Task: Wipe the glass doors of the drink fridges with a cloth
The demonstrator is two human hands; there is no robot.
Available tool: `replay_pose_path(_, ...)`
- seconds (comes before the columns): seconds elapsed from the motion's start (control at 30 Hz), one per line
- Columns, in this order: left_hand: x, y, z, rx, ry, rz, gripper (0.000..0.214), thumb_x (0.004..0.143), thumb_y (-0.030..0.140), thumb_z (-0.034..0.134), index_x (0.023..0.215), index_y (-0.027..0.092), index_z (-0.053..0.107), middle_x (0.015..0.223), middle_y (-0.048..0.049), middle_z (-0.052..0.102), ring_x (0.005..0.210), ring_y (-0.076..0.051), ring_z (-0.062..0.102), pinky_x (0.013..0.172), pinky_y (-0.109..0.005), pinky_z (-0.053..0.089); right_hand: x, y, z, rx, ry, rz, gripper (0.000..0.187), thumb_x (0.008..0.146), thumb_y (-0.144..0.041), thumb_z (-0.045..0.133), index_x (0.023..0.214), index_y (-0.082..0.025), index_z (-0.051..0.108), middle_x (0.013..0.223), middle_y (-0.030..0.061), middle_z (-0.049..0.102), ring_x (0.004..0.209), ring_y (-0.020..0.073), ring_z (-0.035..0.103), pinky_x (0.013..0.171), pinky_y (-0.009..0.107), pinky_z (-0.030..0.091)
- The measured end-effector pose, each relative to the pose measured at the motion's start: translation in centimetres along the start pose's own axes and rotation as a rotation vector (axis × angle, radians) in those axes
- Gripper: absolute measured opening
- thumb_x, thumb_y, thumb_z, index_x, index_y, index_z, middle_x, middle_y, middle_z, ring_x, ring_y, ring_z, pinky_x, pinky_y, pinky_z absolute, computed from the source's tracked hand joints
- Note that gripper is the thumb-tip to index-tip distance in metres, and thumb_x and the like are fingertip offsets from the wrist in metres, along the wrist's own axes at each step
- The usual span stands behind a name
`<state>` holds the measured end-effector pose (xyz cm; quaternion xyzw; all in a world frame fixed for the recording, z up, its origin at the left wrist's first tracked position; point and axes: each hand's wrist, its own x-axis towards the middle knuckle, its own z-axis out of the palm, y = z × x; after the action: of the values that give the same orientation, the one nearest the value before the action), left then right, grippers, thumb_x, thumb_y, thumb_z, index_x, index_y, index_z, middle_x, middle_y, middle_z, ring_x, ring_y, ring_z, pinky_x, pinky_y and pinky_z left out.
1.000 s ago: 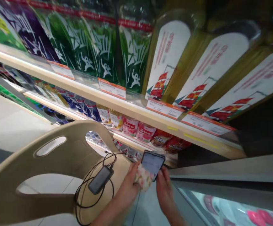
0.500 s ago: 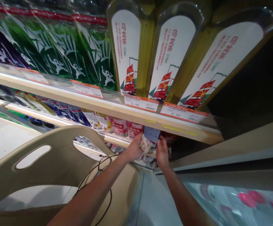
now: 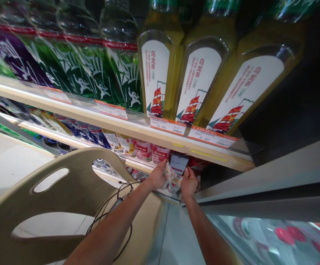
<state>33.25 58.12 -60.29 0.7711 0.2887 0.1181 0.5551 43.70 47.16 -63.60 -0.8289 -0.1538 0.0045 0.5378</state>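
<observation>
Both arms reach forward under a store shelf. My left hand [image 3: 157,177] and my right hand [image 3: 189,183] are closed together on a phone [image 3: 178,163] with a lit screen and a flowery case, held up near the red-labelled bottles [image 3: 152,151] on the lower shelf. Just above the hands runs the shelf edge [image 3: 138,129] with orange price tags [image 3: 167,126]. Tall oolong tea bottles [image 3: 195,86] with white labels and red ships stand on it.
Green and purple bottles [image 3: 93,79] fill the shelf to the left. A beige plastic cart handle [image 3: 74,191] with a black cable and power bank [image 3: 116,202] sits at lower left. A glass-topped freezer [image 3: 259,239] lies at lower right. Pale floor [image 3: 8,162] shows at left.
My arms stretched out from close to my body, carrying the phone up to the lower shelf. Over the last half second the hands stayed nearly still and the view shifted slightly.
</observation>
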Motion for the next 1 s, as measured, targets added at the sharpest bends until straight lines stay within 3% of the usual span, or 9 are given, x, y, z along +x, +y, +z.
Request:
replay_pose_path(0.23,-2.0,0.9,-1.7,-0.115,-0.003,-0.079,0.089,0.048,0.001,0.048,0.134,0.018,0.038,0.134,-0.0056,0.049,0.127,-0.021,0.041,0.11,-0.037,0.025,-0.5,-0.7,-1.7,-0.104,-0.014,0.048,0.06,0.077,-0.046,0.032,0.103,-0.004,0.066,0.098,0.0214,0.067,0.092,0.0302,0.063,0.084,0.039,0.046)
replay_pose_path(0.37,-4.2,1.8,-1.8,-0.225,0.002,-0.156,0.092,0.045,-0.001,0.048,0.135,0.017,0.037,0.127,-0.0056,0.054,0.12,-0.02,0.047,0.107,-0.035,0.029,-0.8,-1.8,-4.6,-0.118,-0.051,0.079,0.068,0.076,-0.052,0.028,0.105,-0.003,0.065,0.099,0.0225,0.067,0.095,0.0323,0.063,0.084,0.043,0.047)
replay_pose_path(0.5,-9.3,5.0,0.7,-0.347,0.022,-0.267,0.08,0.05,0.006,0.051,0.129,0.017,0.043,0.106,-0.0068,0.063,0.095,-0.022,0.059,0.087,-0.036,0.046,-5.1,-4.1,-9.7,-0.052,-0.187,0.091,0.064,0.074,-0.062,0.036,0.096,-0.012,0.069,0.094,0.0168,0.069,0.093,0.0306,0.065,0.081,0.04,0.051)
replay_pose_path(0.6,-14.2,10.3,4.1,-0.532,-0.016,-0.3,0.059,0.062,0.02,0.05,0.121,0.018,0.05,0.093,-0.0058,0.065,0.078,-0.019,0.06,0.074,-0.033,0.048,-10.0,-6.5,-14.7,0.136,-0.418,-0.032,0.048,0.077,-0.056,0.048,0.104,-0.021,0.067,0.105,0.0093,0.068,0.102,0.0254,0.062,0.087,0.034,0.051)
replay_pose_path(0.73,-19.2,21.3,7.2,-1.024,-0.344,-0.232,0.062,0.064,0.041,0.058,0.122,0.021,0.05,0.099,-0.0045,0.062,0.091,-0.019,0.059,0.082,-0.03,0.045,-11.8,-11.9,-24.1,0.111,-0.36,-0.343,0.039,0.079,-0.042,0.056,0.112,-0.022,0.062,0.112,0.008,0.065,0.104,0.0232,0.061,0.088,0.031,0.051)
replay_pose_path(0.8,-20.8,27.7,6.9,-0.909,-0.63,-0.027,0.072,0.064,0.039,0.062,0.131,0.024,0.042,0.117,-0.0053,0.057,0.106,-0.022,0.055,0.091,-0.034,0.042,-9.9,-16.1,-30.8,-0.017,-0.217,-0.55,0.039,0.079,-0.038,0.057,0.113,-0.021,0.06,0.116,0.0097,0.063,0.105,0.024,0.06,0.085,0.031,0.052)
replay_pose_path(0.87,-21.7,34.2,5.6,-0.661,-0.773,0.226,0.074,0.07,0.037,0.061,0.137,0.026,0.033,0.136,-0.006,0.045,0.123,-0.025,0.044,0.099,-0.038,0.037,-7.3,-21.3,-38.8,-0.173,0.05,-0.715,0.039,0.079,-0.036,0.056,0.115,-0.021,0.058,0.119,0.0107,0.06,0.106,0.0251,0.06,0.083,0.032,0.053)
replay_pose_path(0.9,-21.9,37.3,4.8,-0.518,-0.741,0.344,0.072,0.074,0.036,0.059,0.139,0.026,0.03,0.141,-0.0061,0.039,0.128,-0.026,0.038,0.102,-0.04,0.035,-6.1,-24.1,-43.0,-0.268,0.215,-0.749,0.041,0.081,-0.034,0.054,0.119,-0.021,0.055,0.118,0.0106,0.06,0.105,0.0249,0.06,0.083,0.033,0.053)
replay_pose_path(1.0,-21.3,45.9,3.0,-0.134,-0.351,0.743,0.061,0.081,0.027,0.049,0.139,0.026,0.029,0.146,-0.0056,0.031,0.135,-0.024,0.028,0.11,-0.044,0.026,-2.9,-32.4,-54.6,-0.448,0.899,-0.851,0.046,0.085,-0.029,0.044,0.13,-0.018,0.046,0.125,0.0144,0.053,0.115,0.0308,0.052,0.093,0.048,0.045)
